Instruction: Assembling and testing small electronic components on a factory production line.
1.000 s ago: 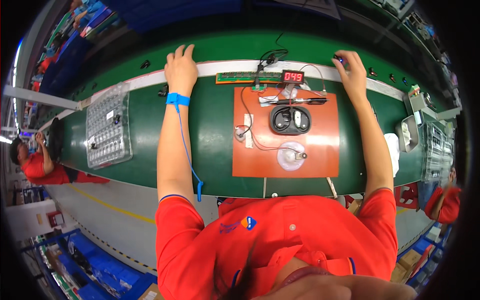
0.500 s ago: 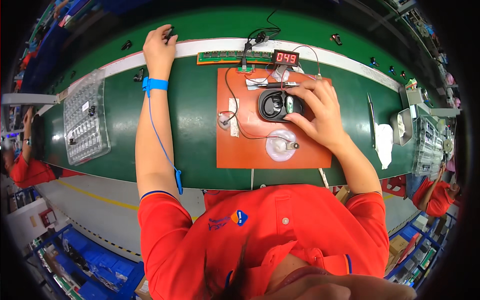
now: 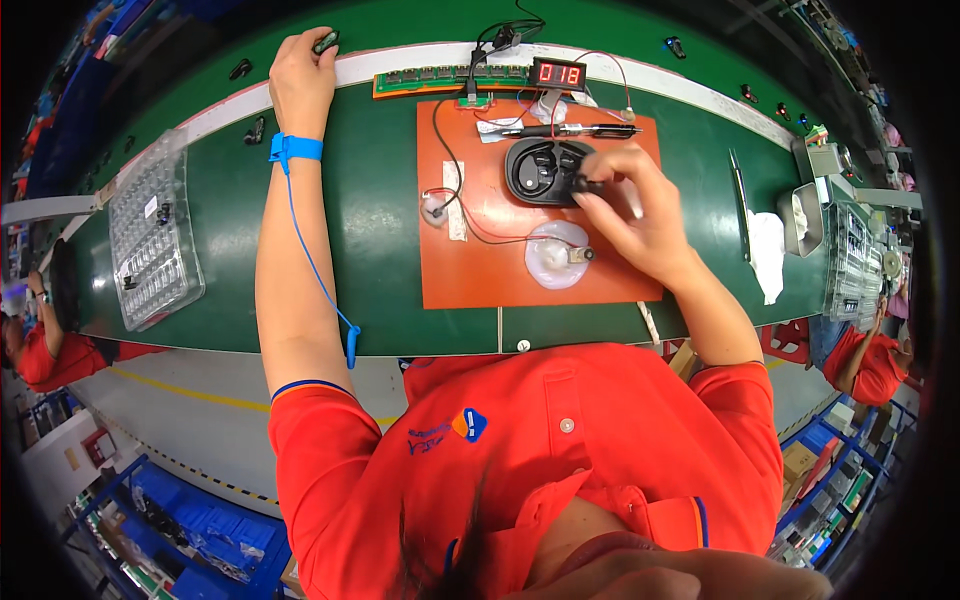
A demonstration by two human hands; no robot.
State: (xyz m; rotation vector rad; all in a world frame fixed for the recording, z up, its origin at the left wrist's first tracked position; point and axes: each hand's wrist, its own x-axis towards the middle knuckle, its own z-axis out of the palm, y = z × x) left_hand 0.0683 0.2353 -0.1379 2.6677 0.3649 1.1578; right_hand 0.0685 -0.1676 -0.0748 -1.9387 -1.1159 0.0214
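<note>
An open black earbud charging case (image 3: 530, 172) lies on the orange mat (image 3: 470, 280). Just at its right edge, my right hand (image 3: 640, 205) is closed, thumb and fingers pinching a small dark earbud (image 3: 586, 185); motion blurs the fingertips. Far to the left, my left hand (image 3: 302, 85) reaches to the white strip along the back of the bench. Between its thumb and fingers is another small dark earbud (image 3: 325, 42) with a green part showing. A blue wrist strap (image 3: 296, 149) with a cord circles my left wrist.
Behind the case lie a pen (image 3: 580, 130), a green circuit strip (image 3: 450, 80) and a red digital display (image 3: 558, 74). Wires run to a white round pad (image 3: 556, 250). A clear tray (image 3: 155, 230) is at left; tweezers (image 3: 740, 205) and a white cloth (image 3: 767, 258) are at right.
My right hand has pulled back slightly from the case, and the green-topped earbud has left its right slot. The left hand's earbud now shows green. The display's reading has changed.
</note>
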